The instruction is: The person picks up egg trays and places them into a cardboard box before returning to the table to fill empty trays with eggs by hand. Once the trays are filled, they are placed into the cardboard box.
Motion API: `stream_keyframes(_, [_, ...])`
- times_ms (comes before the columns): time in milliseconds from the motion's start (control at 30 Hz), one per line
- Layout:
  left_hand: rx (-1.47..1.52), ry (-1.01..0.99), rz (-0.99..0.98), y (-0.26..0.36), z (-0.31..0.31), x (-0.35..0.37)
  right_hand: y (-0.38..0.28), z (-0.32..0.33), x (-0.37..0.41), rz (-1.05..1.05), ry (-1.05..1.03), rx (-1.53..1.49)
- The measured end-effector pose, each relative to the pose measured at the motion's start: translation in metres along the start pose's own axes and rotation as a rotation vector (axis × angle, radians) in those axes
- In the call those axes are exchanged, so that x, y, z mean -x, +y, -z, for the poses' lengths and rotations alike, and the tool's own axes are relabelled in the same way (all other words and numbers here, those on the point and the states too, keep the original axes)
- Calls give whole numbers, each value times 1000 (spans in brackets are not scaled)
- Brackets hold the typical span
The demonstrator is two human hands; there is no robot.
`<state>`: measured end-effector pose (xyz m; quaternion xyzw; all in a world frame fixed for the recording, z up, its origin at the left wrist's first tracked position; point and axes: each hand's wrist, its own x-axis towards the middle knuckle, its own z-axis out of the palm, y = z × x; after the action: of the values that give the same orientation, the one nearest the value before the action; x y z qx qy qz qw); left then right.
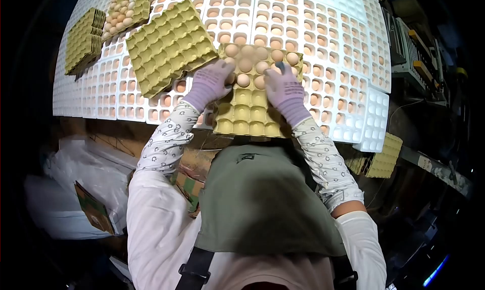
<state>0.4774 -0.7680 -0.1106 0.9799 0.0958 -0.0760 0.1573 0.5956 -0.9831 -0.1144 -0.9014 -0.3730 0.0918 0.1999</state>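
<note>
A yellow-green pulp egg tray (pixel 242 127) lies in front of me. Brown eggs (pixel 245 64) fill much of its far half, while the near rows of cups are bare. My left hand (pixel 213 81), in a pale purple glove, is at the tray's left edge with its fingers curled around an egg (pixel 230 78). Over the right side, my right hand (pixel 286 89), gloved alike, bends its thumb and fingers about another egg partly hidden by them. Some eggs at the far edge look blurred.
White foam trays (pixel 344 62) holding many eggs cover the table. An upside-down-looking pulp tray (pixel 171 47) lies to the left, beyond it a tray stack (pixel 83 41) and an egg-filled tray (pixel 121 14). More pulp trays (pixel 385 156) stand low at right; plastic-wrapped boxes (pixel 86 184) at lower left.
</note>
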Motion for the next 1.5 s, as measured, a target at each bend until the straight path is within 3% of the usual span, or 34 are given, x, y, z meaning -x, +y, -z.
stream_keyframes(33, [193,86,63,1,1,2,-12,9,0,81,-34,230])
stream_keyframes(100, [92,105,101,15,4,0,-8,-10,-6,150,-45,373])
stream_keyframes(167, [-229,19,-2,40,1,-6,-4,-21,-7,153,4,411])
stream_keyframes(233, [-467,8,-49,56,-10,-15,-8,10,8,75,11,316])
stream_keyframes(333, [-350,103,-47,58,-7,-17,41,10,44,-133,209,-166])
stream_keyframes(367, [-233,80,34,67,8,-14,57,27,64,-289,217,-490])
stream_keyframes(433, [-74,226,109,78,4,-14,114,39,111,-460,309,-789])
stream_keyframes(500, [127,193,-37,116,0,-23,168,61,166,-1000,480,-1302])
stream_keyframes(567, [215,146,-244,192,-22,-34,229,67,212,-1246,621,-1117])
stream_keyframes(633, [237,-32,-379,274,-42,-47,270,56,252,-1000,590,-319])
stream_keyframes(667, [217,-59,-449,304,-61,-54,268,54,254,-914,658,-150])
stream_keyframes(700, [39,-158,-563,326,-83,-67,256,71,244,-914,474,28])
stream_keyframes(767, [-99,-105,-675,353,-138,-85,246,78,225,-879,215,181])
stream_keyframes(833, [-57,-193,-649,365,-154,-92,247,78,214,-827,8,298])
stream_keyframes(967, [154,-207,-560,399,-120,-118,282,75,229,-858,281,-59])
stream_keyframes(1033, [-5,-556,-470,422,-111,-153,289,84,228,-857,59,-26])
stream_keyframes(1100, [101,-489,-383,429,-133,-176,293,101,222,-835,88,-115])
stream_keyframes(1233, [512,-59,-359,448,-149,-220,328,76,190,-703,428,-177])
stream_keyframes(1267, [585,11,-407,453,-160,-235,338,83,176,-560,366,82])
stream_keyframes(1300, [604,116,-428,464,-162,-245,347,65,169,-605,189,256])
stream_keyframes(1367, [638,64,-406,477,-159,-255,356,52,173,-572,77,348])
stream_keyframes(1433, [668,61,-403,482,-171,-268,349,71,188,-626,188,184])
stream_keyframes(1500, [583,15,-479,492,-173,-281,363,76,213,-653,471,310])
